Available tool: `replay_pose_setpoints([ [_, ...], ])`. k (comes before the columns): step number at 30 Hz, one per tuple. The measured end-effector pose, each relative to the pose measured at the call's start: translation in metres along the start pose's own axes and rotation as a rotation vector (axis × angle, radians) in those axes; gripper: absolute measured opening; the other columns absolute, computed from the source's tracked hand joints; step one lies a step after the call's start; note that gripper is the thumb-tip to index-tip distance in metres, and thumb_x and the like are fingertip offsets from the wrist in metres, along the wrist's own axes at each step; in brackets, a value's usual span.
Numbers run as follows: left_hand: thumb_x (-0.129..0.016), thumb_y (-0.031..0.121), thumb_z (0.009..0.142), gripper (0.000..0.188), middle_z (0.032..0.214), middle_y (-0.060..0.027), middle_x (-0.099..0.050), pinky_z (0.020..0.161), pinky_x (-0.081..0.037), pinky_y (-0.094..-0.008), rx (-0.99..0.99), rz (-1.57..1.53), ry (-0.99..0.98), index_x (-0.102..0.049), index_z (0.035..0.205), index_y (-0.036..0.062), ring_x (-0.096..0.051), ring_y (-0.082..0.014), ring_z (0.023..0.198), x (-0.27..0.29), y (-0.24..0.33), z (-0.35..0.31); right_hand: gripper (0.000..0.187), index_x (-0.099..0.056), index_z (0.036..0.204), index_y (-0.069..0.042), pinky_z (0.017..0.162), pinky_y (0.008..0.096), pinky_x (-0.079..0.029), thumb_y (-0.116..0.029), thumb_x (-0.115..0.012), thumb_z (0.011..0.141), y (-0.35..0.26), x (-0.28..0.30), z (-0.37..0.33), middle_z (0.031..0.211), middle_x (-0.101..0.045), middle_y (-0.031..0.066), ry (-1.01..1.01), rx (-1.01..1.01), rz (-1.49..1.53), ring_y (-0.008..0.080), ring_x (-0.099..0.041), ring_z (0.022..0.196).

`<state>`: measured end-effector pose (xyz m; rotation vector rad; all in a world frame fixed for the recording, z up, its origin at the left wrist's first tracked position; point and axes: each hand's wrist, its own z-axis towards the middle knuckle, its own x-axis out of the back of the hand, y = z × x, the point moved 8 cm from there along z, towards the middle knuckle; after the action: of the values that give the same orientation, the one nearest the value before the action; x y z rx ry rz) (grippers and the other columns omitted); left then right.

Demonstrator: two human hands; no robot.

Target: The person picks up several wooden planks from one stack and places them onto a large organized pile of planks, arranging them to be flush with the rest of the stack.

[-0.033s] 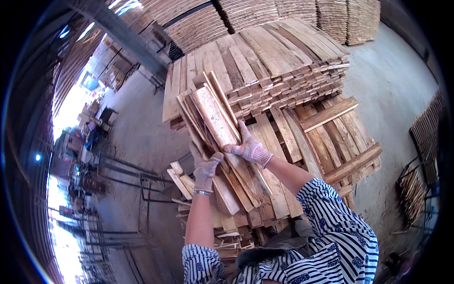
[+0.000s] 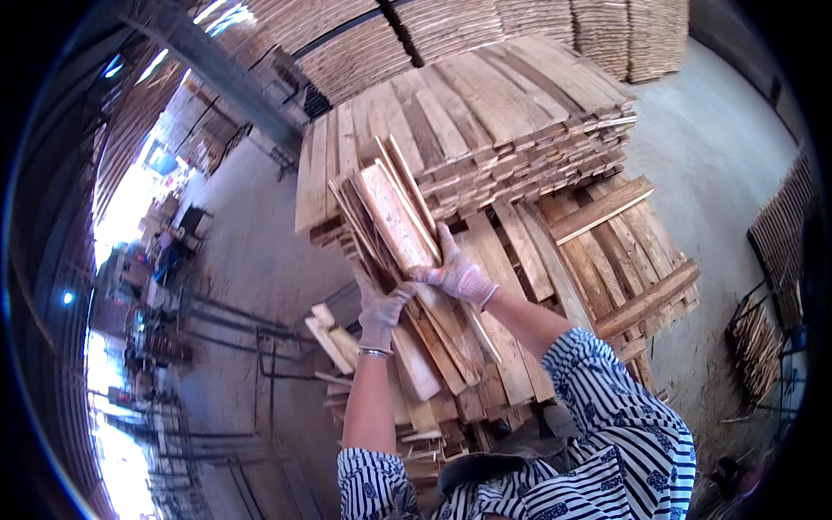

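A bundle of wooden boards is gripped between my two gloved hands, tilted with its far end pointing up and left. My left hand wraps the bundle's left side, its thumb across the top. From the right, my right hand clasps it, thumb on the top board and fingers along the edge. Some boards splay apart at the far end. Beneath the bundle lies a lower stack of planks; the bundle's near end hangs over it, and I cannot tell whether they touch.
A taller plank stack stands just ahead. Two loose crosspieces lie over the lower stack's right part. Short offcuts are at its left, near a dark metal frame. A bundle of sticks stands far right.
The view has shifted very slightly. My left hand has turned a little, its thumb lying closer to the boards; both hands still grip the bundle.
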<state>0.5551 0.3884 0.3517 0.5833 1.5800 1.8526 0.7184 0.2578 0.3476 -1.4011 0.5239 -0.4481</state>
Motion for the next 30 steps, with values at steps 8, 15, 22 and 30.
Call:
replay_pose_setpoints([
  [8, -0.102, 0.05, 0.052, 0.152, 0.156, -0.0255, -0.036, 0.121, -0.036, -0.0466, 0.083, 0.4, 0.072, -0.01, 0.162, -0.0011, -0.041, -0.0389, 0.143, -0.043, -0.016, 0.006, 0.146, -0.001, 0.161, 0.009, 0.125, 0.0391, -0.026, -0.047, -0.097, 0.066, 0.032, 0.044, -0.005, 0.162, -0.03, 0.0305, 0.117, -0.029, -0.01, 0.0355, -0.031, 0.151],
  [15, -0.086, 0.084, 0.044, 0.168, 0.163, -0.0279, -0.021, 0.124, -0.031, -0.0454, -0.062, 0.888, -0.018, -0.003, 0.162, -0.0028, -0.028, -0.0388, 0.149, -0.002, -0.042, 0.015, 0.144, 0.004, 0.16, 0.006, 0.118, 0.0371, -0.039, -0.033, -0.099, 0.068, 0.072, 0.036, -0.021, 0.147, -0.05, 0.0278, 0.05, -0.16, -0.044, 0.0309, -0.051, 0.135],
  [22, -0.092, 0.069, 0.054, 0.16, 0.165, -0.0323, -0.015, 0.127, -0.022, -0.0486, 0.031, 0.822, -0.083, 0.0, 0.163, -0.0025, -0.017, -0.045, 0.154, -0.007, -0.031, 0.021, 0.143, 0.001, 0.162, 0.003, 0.121, 0.038, -0.036, -0.029, -0.1, 0.066, 0.059, 0.048, -0.053, 0.15, -0.047, 0.0254, 0.245, -0.259, -0.101, 0.0314, -0.045, 0.141],
  [30, -0.096, 0.058, 0.056, 0.152, 0.165, -0.0327, -0.015, 0.127, -0.021, -0.0487, 0.081, 0.959, 0.01, -0.007, 0.162, -0.0035, -0.016, -0.047, 0.153, -0.023, -0.033, 0.013, 0.133, -0.004, 0.161, 0.008, 0.107, 0.0355, -0.051, -0.033, -0.095, 0.073, -0.007, 0.162, -0.119, 0.145, -0.054, 0.0242, 0.367, -0.179, 0.112, 0.0256, -0.059, 0.127],
])
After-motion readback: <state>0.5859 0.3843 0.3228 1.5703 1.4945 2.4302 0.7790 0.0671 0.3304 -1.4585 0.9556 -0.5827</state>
